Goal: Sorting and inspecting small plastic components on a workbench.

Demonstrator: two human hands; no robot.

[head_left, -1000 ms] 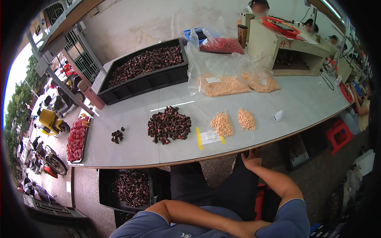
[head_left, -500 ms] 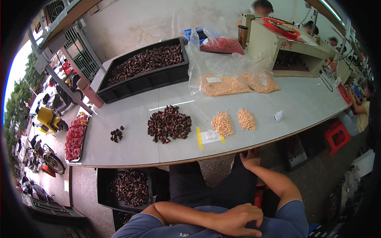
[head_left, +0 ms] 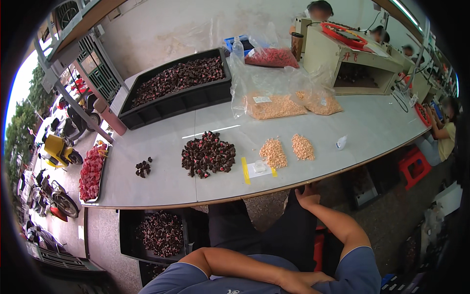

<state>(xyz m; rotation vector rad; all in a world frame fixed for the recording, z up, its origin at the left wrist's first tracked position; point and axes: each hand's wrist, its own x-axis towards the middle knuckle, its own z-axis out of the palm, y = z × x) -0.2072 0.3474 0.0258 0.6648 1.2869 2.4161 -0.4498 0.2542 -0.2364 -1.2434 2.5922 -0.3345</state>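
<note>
The right hand (head_left: 307, 194) is resting on the person's dark-clad knee just below the near edge of the grey table (head_left: 161, 147), fingers loosely spread and holding nothing. The left hand (head_left: 298, 281) is lying flat against the person's own body at the lower edge of the view, fingers close together, also gripping nothing.

Nearest the right hand, at the table's near edge, a small clear plastic bag with yellow strips (head_left: 258, 169) is lying flat, its long axis running along that edge, one yellow strip pointing toward the far side. Just beyond it two small heaps of pale orange pieces (head_left: 273, 153) are sitting side by side. To their left a larger pile of dark red-brown pieces (head_left: 207, 154) is sitting near the middle, with a few strays (head_left: 143, 167) further left. A black tray (head_left: 176, 100) of the same pieces is standing at the far left corner. Under the near edge a black crate (head_left: 128, 230) is holding more of them.
</note>
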